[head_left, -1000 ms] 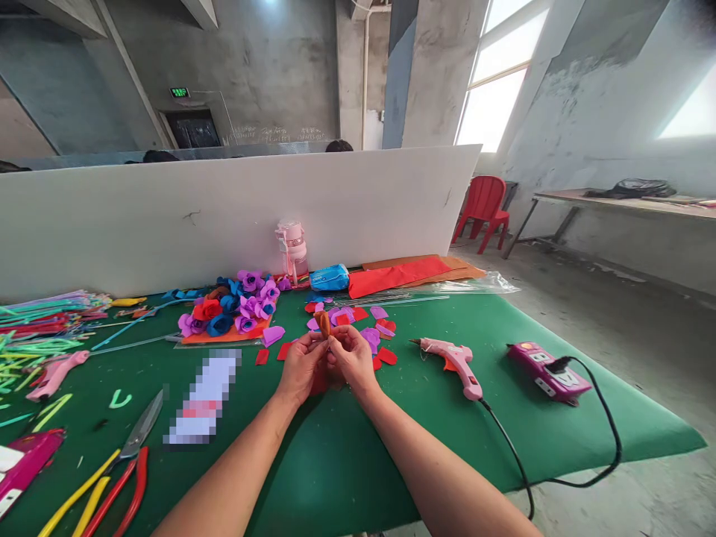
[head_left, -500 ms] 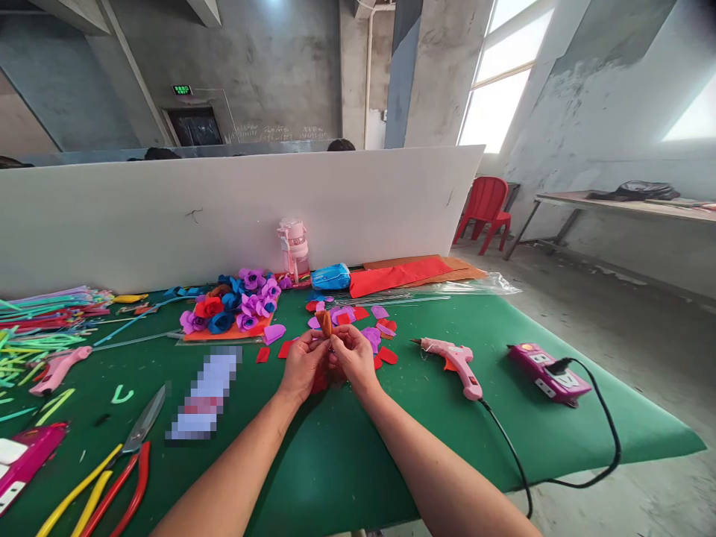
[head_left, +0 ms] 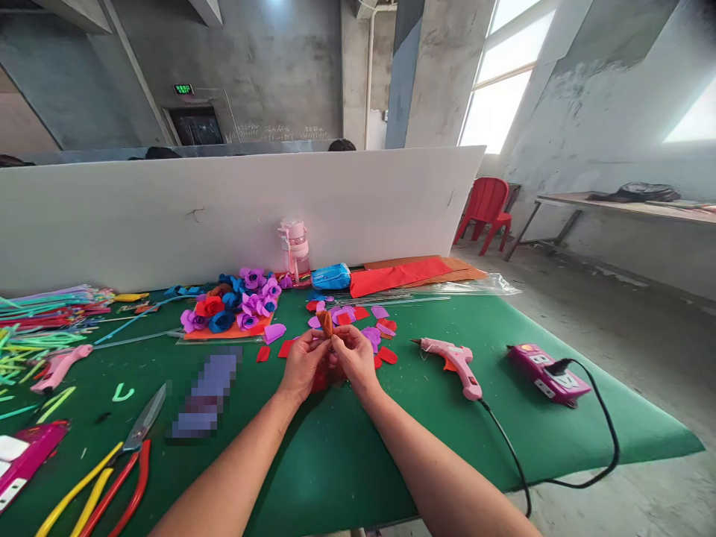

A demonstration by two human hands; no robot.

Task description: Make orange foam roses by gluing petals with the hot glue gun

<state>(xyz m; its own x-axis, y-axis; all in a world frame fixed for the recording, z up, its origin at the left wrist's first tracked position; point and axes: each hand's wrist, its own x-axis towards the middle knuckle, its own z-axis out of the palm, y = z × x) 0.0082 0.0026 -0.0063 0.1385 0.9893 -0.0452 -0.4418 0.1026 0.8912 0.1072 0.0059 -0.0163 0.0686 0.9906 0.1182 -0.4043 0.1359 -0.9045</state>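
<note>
Both hands meet over the middle of the green table [head_left: 335, 477]. My left hand [head_left: 303, 364] and my right hand [head_left: 356, 358] are closed, pinching a rolled brown petal-like piece [head_left: 325, 322] between the fingertips. Its top sticks up above my fingers; the lower part is hidden by them. Just beyond and around my hands lie loose red petals [head_left: 388, 355] and purple petals [head_left: 371, 337]. To the right of my right hand a pink glue gun [head_left: 456, 361] rests on its side, its nozzle toward my hands.
Finished purple, blue and red flowers [head_left: 232, 302] sit back left. Pliers [head_left: 139, 477], scissors [head_left: 146, 418] and pipe cleaners [head_left: 56, 306] lie left. A purple power strip [head_left: 548, 373] with a black cable is right. A pink bottle [head_left: 294, 246] and blue packet [head_left: 330, 277] stand before a white board [head_left: 235, 209].
</note>
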